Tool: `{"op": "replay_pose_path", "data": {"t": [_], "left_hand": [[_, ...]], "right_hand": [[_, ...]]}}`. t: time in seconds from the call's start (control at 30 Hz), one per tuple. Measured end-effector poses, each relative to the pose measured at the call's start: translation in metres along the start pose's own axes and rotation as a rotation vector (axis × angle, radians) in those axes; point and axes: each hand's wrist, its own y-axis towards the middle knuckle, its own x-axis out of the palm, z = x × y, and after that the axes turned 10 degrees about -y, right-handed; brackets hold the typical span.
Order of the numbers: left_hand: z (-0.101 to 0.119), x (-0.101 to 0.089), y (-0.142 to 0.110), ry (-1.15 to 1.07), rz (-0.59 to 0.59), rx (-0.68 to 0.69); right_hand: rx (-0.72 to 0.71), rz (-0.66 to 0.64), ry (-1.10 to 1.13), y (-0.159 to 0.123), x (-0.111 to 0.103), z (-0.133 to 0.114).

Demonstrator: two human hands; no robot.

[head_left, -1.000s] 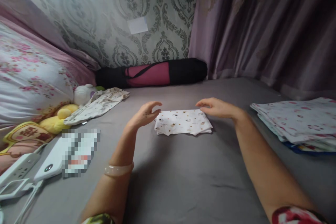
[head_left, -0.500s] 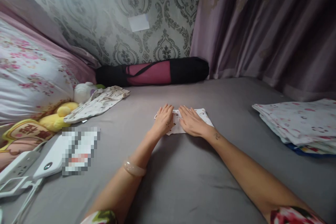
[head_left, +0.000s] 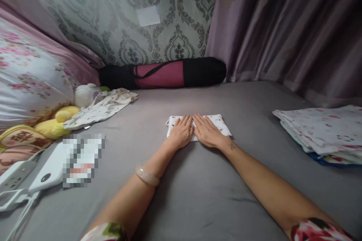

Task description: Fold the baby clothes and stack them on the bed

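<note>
A small folded white cloth with a scattered print (head_left: pixel 220 121) lies flat on the grey bed sheet (head_left: pixel 226 196). My left hand (head_left: pixel 182 131) rests palm down on its left half, fingers stretched forward. Beside it my right hand (head_left: pixel 207 130) lies flat on the middle of the cloth, fingers also straight. The two hands nearly touch at the thumbs. They cover the central part of the cloth, while its left and right ends show. At the left end a thin white loop sticks out.
Folded printed cloths (head_left: pixel 325 128) are stacked at the right. A patterned garment (head_left: pixel 102 109) lies at the left near a yellow plush toy (head_left: pixel 55 124), a white power bank (head_left: pixel 53 167) and a power strip (head_left: pixel 14 177). Along the wall stretches a black and red bag (head_left: pixel 161 74).
My left hand has slid right across the cloth, closer to my right hand, uncovering the cloth's left end. My right hand has stayed nearly in place. The view has shifted slightly.
</note>
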Motion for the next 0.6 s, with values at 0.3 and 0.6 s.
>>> {"op": "replay_pose_path", "data": {"t": [0.3, 0.6], "left_hand": [[0.002, -0.001, 0.000, 0.015, -0.012, -0.028], [-0.001, -0.005, -0.008, 0.087, 0.167, 0.017]], "right_hand": [[0.004, -0.015, 0.012, 0.000, 0.002, 0.000], [0.056, 0.001, -0.004, -0.002, -0.010, 0.006]]}}
